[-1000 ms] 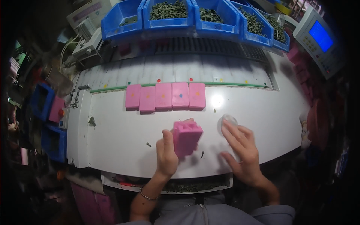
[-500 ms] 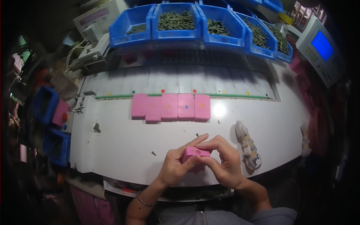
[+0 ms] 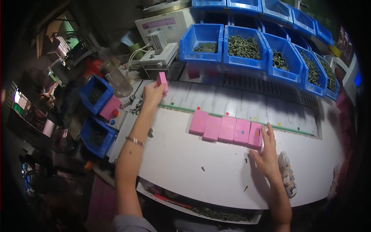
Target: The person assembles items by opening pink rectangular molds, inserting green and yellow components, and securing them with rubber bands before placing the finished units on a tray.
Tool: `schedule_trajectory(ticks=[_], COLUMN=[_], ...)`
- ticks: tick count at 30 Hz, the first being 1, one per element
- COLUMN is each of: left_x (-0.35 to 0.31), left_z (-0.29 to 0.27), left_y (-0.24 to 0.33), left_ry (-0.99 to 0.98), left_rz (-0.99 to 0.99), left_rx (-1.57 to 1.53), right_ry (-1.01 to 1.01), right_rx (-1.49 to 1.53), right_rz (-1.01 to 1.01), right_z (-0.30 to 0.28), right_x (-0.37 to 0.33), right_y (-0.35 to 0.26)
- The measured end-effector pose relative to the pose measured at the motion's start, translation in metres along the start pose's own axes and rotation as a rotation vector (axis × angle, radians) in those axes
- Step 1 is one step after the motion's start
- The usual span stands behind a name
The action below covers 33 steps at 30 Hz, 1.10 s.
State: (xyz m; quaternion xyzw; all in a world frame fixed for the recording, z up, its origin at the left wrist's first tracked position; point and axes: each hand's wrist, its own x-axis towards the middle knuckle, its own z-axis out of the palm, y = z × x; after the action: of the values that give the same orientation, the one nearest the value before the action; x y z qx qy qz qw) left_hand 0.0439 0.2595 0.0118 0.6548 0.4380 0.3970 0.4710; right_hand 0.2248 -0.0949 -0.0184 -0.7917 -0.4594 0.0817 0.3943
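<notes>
My left hand (image 3: 153, 94) is closed on a pink block (image 3: 162, 80), held upright over the far left of the white worktable, by the slotted white strip. On the table's middle lies a row of several pink blocks (image 3: 221, 130) side by side, some with small coloured dots. My right hand (image 3: 266, 156) is at the right end of that row with thumb and fingers apart. Its fingertips are beside the last block (image 3: 255, 135); I cannot tell whether they touch it. Small dark screws (image 3: 203, 168) lie scattered on the table in front of the row.
Blue bins (image 3: 244, 58) of small green metal parts stand along the back, with more bins above. At left are two blue bins (image 3: 96, 135), a red button (image 3: 115, 112) and a bottle (image 3: 116, 79). A tied cloth bundle (image 3: 286, 176) lies at right. An open drawer (image 3: 220, 215) sits under the front edge.
Both hands held the pink block near the front edge; now the left has carried it to the far left. My right hand has let go and moved to the row's right end. The view has turned left.
</notes>
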Motion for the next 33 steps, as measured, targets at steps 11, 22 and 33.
schedule_trajectory(ticks=[11,22,33], left_x=[0.049,-0.227,-0.268], left_z=[0.016,0.101,0.112], left_y=[-0.02,0.074,0.063], left_ry=[0.125,-1.12,-0.637], left_rz=[0.371,-0.296,-0.794], left_rx=[1.143,-0.236,-0.658], right_ry=[-0.031,0.084,0.249], right_rx=[0.065,0.159,-0.002], right_rz=[-0.032,-0.381,-0.509], right_z=[-0.002,-0.02,-0.01], right_x=[0.009,-0.034,-0.111], right_y=[0.023,-0.07,-0.068])
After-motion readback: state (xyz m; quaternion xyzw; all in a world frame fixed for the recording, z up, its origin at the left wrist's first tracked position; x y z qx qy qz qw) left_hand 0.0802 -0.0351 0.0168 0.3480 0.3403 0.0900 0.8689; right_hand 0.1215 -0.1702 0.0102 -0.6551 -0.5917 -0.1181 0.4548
